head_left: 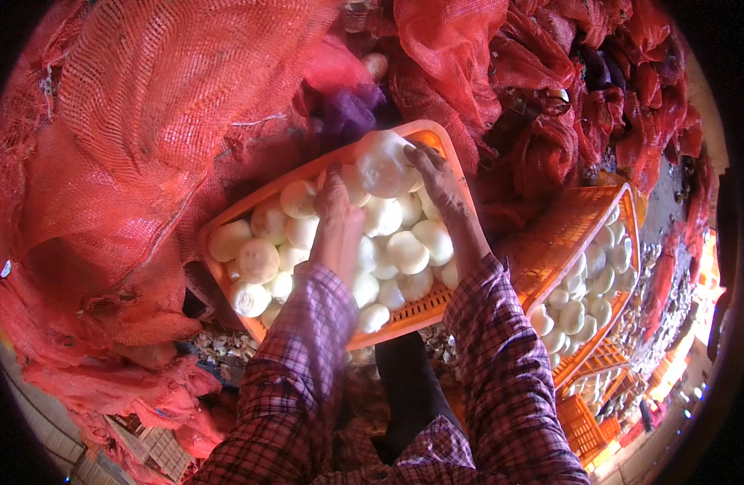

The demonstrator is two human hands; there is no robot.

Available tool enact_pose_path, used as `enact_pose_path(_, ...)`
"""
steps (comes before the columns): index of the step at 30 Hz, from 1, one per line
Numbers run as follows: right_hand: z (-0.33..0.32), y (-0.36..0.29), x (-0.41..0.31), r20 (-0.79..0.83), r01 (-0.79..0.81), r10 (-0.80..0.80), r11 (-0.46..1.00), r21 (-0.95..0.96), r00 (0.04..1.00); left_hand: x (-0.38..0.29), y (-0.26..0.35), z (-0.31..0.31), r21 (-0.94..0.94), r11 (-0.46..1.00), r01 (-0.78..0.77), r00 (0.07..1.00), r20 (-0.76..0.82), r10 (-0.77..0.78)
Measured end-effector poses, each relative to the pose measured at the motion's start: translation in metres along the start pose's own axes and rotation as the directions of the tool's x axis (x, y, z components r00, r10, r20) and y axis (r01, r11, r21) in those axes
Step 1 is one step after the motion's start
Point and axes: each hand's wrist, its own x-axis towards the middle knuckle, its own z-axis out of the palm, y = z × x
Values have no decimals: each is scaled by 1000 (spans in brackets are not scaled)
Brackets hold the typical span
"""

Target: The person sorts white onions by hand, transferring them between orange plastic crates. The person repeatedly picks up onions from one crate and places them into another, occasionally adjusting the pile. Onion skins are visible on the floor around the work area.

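Note:
A large, blurred peeled white onion [381,167] sits higher than the others near the far right of an orange plastic crate [429,303]. The fingers of my right hand [445,188] rest against this onion's right side, beside the crate's rim. My left hand [340,209] is over the pile, thumb side up and fingers curled down among the onions; what its fingers grip is hidden. Peeled onions [408,251] fill the crate, which lies tilted in front of me. Some are covered by my checked sleeves [308,315].
Red mesh sacks [184,79] crowd the left and the far side. To the right stands another orange crate [578,203] of peeled onions [581,303], with more orange crates [581,424] beyond it. Onion skins [229,348] litter the ground.

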Motion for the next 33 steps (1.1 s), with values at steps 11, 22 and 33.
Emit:
enact_pose_path(11, 1, 14, -11, 53, -182, 174, 927, 328, 983, 10, -21, -34, -29, 974, -225, 928, 299, 223)
enact_pose_path(22, 40, 3, -175, -26, 5, 11, 843, 538, 1000, -117, -20, -165, 95, 992, -83, 882, 471, 29)
enact_pose_path(33, 128, -75, -446, -200, 65, 368, 348, 935, 908, -279, 27, -312, 422, 906, 25, 576, 735, -358)
